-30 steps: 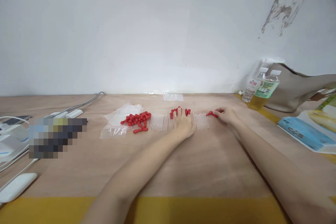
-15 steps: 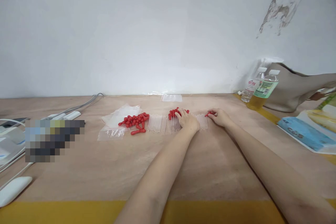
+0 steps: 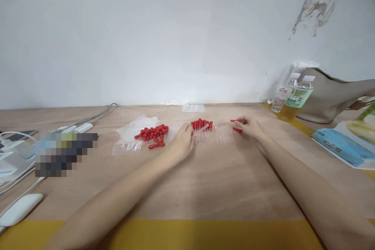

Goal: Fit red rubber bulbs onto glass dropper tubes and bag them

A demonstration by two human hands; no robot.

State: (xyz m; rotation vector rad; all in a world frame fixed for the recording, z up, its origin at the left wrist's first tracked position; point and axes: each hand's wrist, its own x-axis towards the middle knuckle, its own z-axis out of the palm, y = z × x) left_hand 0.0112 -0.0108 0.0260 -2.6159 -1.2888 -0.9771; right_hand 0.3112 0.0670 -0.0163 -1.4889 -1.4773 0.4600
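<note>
My left hand (image 3: pixel 185 137) is closed on a clear dropper tube (image 3: pixel 202 129), which points up to the right over a row of tubes fitted with red bulbs (image 3: pixel 202 124). To the right, my right hand (image 3: pixel 245 125) pinches red rubber bulbs; one bulb (image 3: pixel 233 120) sticks out at the top and another (image 3: pixel 237 129) shows below the fingers. Between the hands lies a group of bare clear tubes (image 3: pixel 224 134). More bare tubes (image 3: pixel 172 134) are partly hidden behind my left hand. A heap of loose red bulbs (image 3: pixel 150 133) lies at the left.
Clear plastic bags (image 3: pixel 127 147) lie under and beside the heap, and a small bag (image 3: pixel 192 108) lies by the wall. Two bottles (image 3: pixel 297 97), a grey bag (image 3: pixel 319 101) and a blue tissue pack (image 3: pixel 341 148) stand or lie at the right. Cables and white devices (image 3: pixel 22 209) occupy the left.
My left hand has moved left from the bulb-fitted row and now holds a clear tube. My right hand has shifted slightly right, and two bulbs now show at its fingers.
</note>
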